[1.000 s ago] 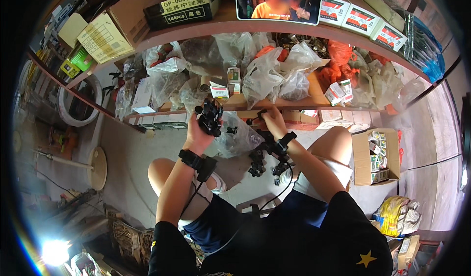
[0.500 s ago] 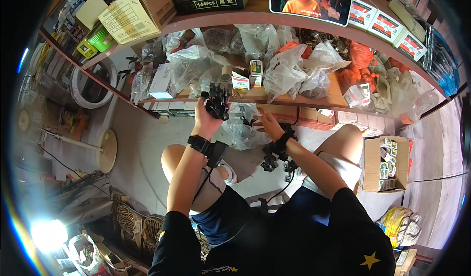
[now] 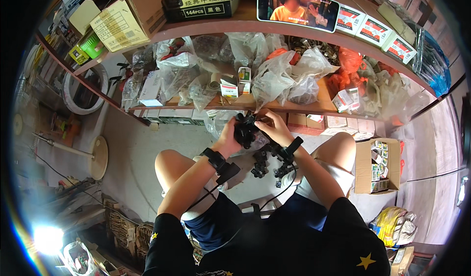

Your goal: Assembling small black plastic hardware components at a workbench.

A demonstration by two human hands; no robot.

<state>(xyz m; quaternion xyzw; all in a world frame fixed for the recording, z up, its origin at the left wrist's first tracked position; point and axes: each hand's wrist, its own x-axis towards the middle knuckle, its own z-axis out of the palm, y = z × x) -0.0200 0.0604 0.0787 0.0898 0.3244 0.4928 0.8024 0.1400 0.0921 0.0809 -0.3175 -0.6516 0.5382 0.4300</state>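
Note:
My left hand [image 3: 228, 139] is closed around a bunch of small black parts [image 3: 245, 131], whose exact kind I cannot make out. From the other side my right hand [image 3: 275, 129] meets the bunch, with thumb and fingers pinched at its edge. What lies between those fingers is too small to tell. Black strapped devices with cables sit on both wrists, the left wrist device [image 3: 221, 165] and the right wrist device [image 3: 287, 153]. Below and behind the hands, a clear plastic bag [image 3: 214, 125] hangs by the shelf edge.
A wooden shelf [image 3: 196, 103] ahead carries plastic bags [image 3: 179, 72] and small boxes [image 3: 229, 87]. Above it a phone [image 3: 298, 9] plays a video beside white-and-red boxes [image 3: 374, 29]. An open carton [image 3: 363, 168] of small boxes stands right; a fan base [image 3: 99, 157] stands left.
My left hand has come down and right with the black parts. My right hand has closed in to meet it, its fingers going from spread to pinched. The view has shifted slightly.

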